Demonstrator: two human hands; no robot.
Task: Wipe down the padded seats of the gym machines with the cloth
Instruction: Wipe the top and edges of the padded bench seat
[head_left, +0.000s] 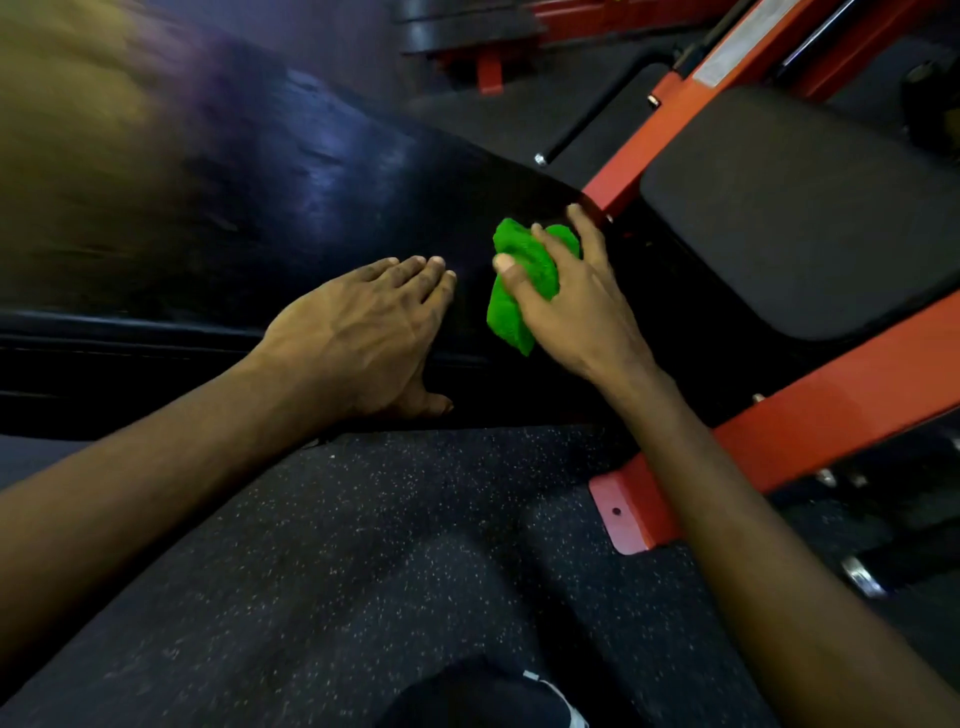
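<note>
The right hand (566, 301) grips a bunched green cloth (522, 291) and presses it onto the large black pad (291, 182), close to that pad's right end where it meets the red frame (639, 171). The left hand (363, 332) rests flat, fingers straight, on the pad's near edge just beside the cloth. Wiping this pad looks underway; next likely comes a sweep along the pad, then the smaller seat (800, 218) to the right. No readable writing or brand shows.

Left hand (358, 332) flat, right hand (566, 306) curled.
</note>
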